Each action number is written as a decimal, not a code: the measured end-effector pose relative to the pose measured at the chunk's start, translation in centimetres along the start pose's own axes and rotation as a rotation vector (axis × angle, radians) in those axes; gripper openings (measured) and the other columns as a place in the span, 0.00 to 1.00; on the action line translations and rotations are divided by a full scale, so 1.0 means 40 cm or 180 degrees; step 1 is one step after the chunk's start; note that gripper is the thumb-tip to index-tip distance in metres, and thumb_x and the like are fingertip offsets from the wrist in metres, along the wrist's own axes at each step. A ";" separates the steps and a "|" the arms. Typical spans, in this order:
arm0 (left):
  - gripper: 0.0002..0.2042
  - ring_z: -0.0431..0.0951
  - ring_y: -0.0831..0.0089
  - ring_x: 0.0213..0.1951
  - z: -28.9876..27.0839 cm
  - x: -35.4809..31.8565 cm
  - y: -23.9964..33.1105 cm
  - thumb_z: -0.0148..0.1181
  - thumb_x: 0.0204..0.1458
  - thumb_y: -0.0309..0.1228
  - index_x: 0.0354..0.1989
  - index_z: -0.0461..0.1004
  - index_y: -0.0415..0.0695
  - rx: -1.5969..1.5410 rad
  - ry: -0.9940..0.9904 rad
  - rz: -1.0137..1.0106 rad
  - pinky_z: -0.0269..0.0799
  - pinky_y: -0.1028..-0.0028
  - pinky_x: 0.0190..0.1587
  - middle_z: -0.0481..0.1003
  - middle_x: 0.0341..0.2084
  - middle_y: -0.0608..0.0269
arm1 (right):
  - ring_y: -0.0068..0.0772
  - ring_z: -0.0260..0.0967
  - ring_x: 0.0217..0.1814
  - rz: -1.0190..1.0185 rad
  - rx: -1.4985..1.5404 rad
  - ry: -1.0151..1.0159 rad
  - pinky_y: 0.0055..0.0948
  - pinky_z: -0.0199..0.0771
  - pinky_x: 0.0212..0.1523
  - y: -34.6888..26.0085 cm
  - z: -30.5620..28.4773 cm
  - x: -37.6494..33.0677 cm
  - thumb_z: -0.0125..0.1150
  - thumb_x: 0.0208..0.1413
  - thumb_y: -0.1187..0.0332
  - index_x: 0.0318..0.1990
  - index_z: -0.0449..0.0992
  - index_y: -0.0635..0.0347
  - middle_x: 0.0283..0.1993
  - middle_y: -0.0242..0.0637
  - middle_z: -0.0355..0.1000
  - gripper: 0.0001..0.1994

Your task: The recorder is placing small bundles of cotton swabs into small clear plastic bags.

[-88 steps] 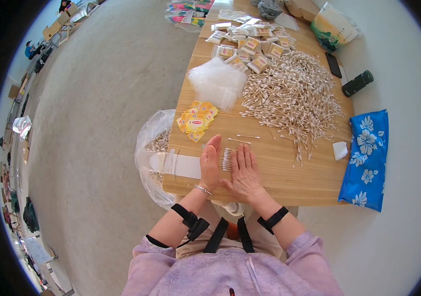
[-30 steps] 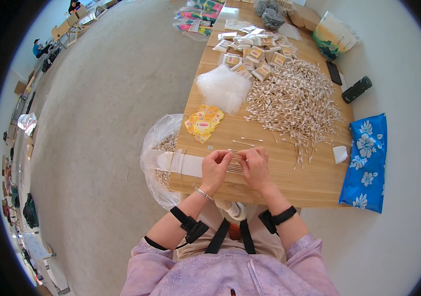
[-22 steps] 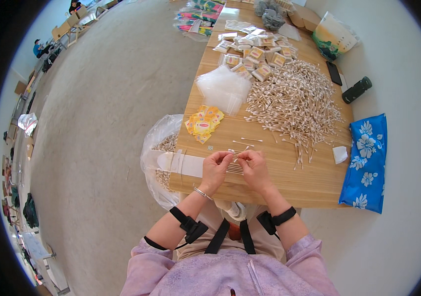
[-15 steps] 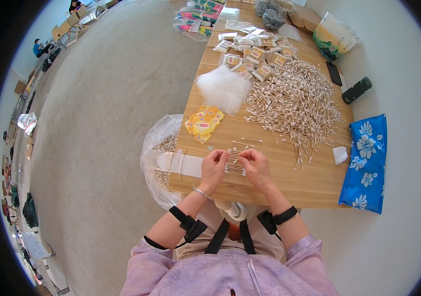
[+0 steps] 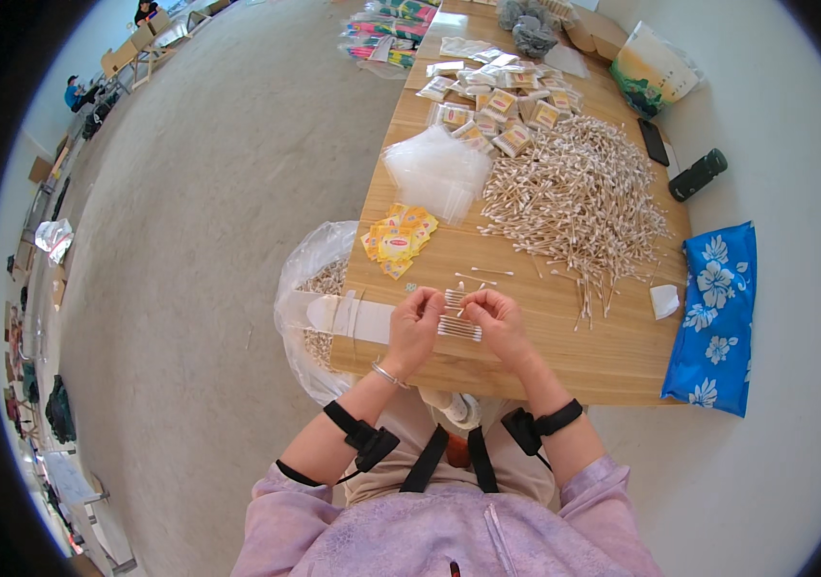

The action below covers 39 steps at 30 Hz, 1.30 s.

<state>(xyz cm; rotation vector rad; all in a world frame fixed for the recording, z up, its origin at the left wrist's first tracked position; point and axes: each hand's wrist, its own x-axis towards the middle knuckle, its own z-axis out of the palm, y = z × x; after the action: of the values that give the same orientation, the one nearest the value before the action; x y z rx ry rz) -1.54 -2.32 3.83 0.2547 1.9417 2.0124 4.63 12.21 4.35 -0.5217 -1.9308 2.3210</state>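
A row of cotton swabs (image 5: 459,330) lies side by side near the table's front edge, between my two hands. My left hand (image 5: 416,325) is closed, its thumb and fingertips pinching the left ends of swabs at the upper part of the row. From the other side my right hand (image 5: 495,323) pinches swabs at their right ends. How many swabs each hand grips is hidden by the fingers. Just beyond my fingers lie a few loose swabs (image 5: 474,279). Further back spreads a large heap of cotton swabs (image 5: 574,197).
Clear plastic bags (image 5: 439,173) and yellow printed cards (image 5: 399,238) lie at the left. Filled small packs (image 5: 511,140) are piled behind. A blue floral pouch (image 5: 715,322), black bottle (image 5: 697,175) and phone (image 5: 653,142) line the right wall. A plastic sack (image 5: 297,288) of swabs stands beside the table.
Both hands stay nearly in place over the row, with small finger movements. My right hand's fingertips have shifted slightly left.
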 end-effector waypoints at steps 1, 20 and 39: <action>0.11 0.64 0.85 0.23 -0.014 -0.006 0.008 0.51 0.59 0.32 0.27 0.72 0.39 0.0010 0.0093 -0.0084 0.61 0.81 0.25 0.68 0.18 0.74 | 0.17 0.68 0.33 0.0009 0.0008 0.0006 0.19 0.71 0.36 -0.002 -0.008 0.004 0.54 0.56 0.77 0.37 0.74 0.65 0.32 0.30 0.73 0.04; 0.05 0.67 0.58 0.56 -0.632 -0.205 -0.007 0.61 0.48 0.27 0.31 0.75 0.39 0.3149 0.1163 -0.0549 0.63 0.64 0.56 0.66 0.56 0.47 | 0.38 0.65 0.46 -0.1577 -0.3785 -0.0058 0.34 0.67 0.47 0.009 -0.051 0.023 0.58 0.46 0.73 0.32 0.79 0.52 0.34 0.31 0.71 0.06; 0.08 0.72 0.57 0.42 -0.022 -0.005 -0.064 0.61 0.46 0.23 0.36 0.77 0.42 0.2342 -0.0511 0.1535 0.68 0.65 0.46 0.73 0.37 0.56 | 0.39 0.64 0.45 -0.1660 -0.4472 -0.0097 0.35 0.67 0.46 -0.012 -0.082 0.089 0.59 0.45 0.70 0.28 0.75 0.54 0.37 0.35 0.67 0.02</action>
<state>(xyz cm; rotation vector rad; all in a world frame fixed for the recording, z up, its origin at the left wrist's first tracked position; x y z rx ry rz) -1.37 -3.17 1.25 1.1065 2.6056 1.3347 2.21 16.35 3.58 0.0310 -2.9286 0.4319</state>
